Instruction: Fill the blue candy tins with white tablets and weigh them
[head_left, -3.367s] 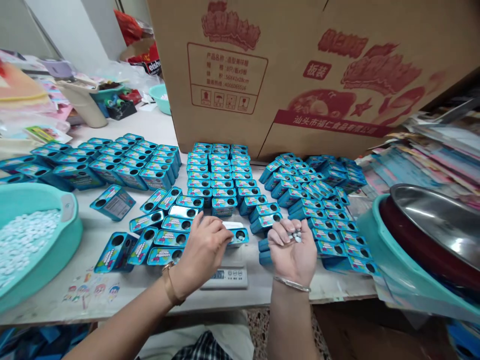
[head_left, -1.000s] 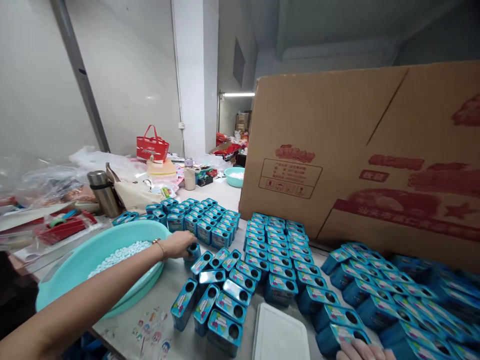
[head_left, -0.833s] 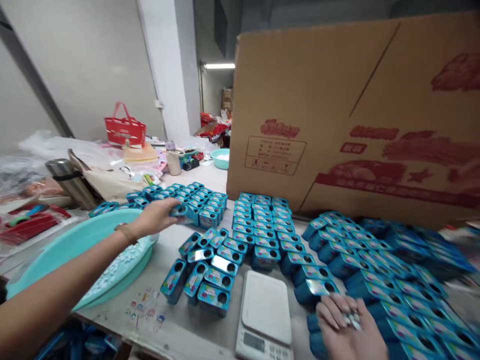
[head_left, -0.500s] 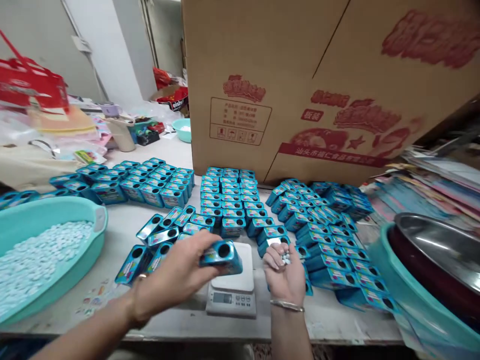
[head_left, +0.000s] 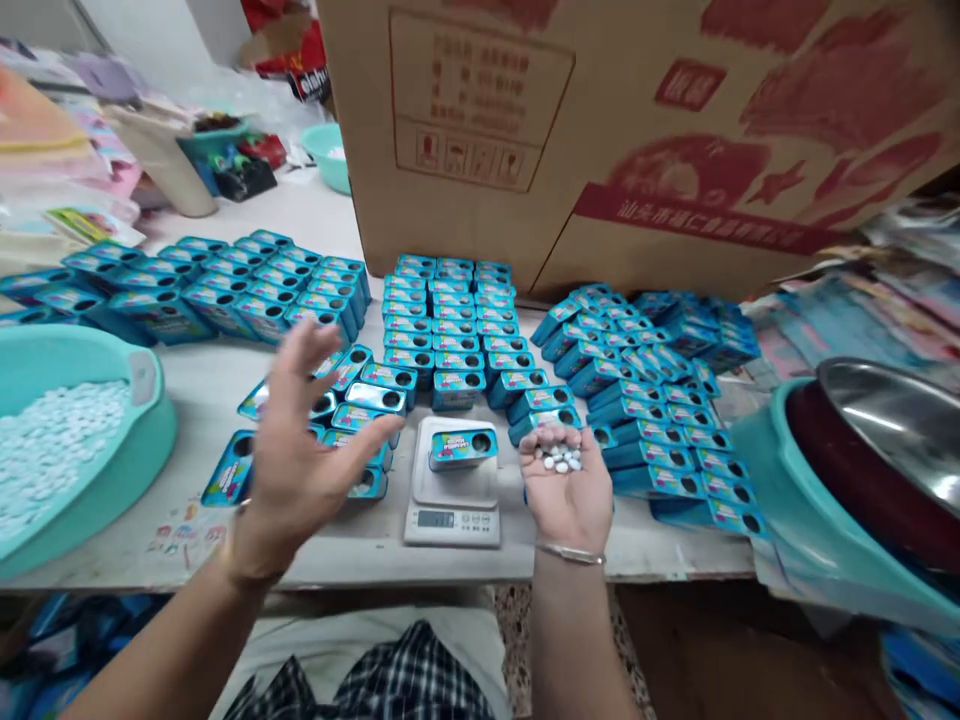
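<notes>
A small blue tin [head_left: 454, 448] with a round dark opening in its top stands on the white digital scale [head_left: 452, 527]. My left hand [head_left: 296, 465] is raised to the left of the scale, fingers apart and holding nothing. It hides part of a loose group of blue tins [head_left: 367, 398] below it. To the right of the scale, my right hand [head_left: 568, 505] is turned palm up with its fingers curled. Several small pale candies [head_left: 559, 460] lie in its palm. The figures on the scale's display are too blurred to read.
Rows of blue tins [head_left: 457, 342] line the table before a large cardboard box [head_left: 480, 215]. A turquoise basin [head_left: 142, 450] of pale candies stands at left. Stacked basins with a metal bowl [head_left: 896, 420] crowd the right edge.
My left hand has let go of the blue tin, now on the scale, and moved left. The fingers of my right hand have uncurled, showing more candies. My view has tilted down.
</notes>
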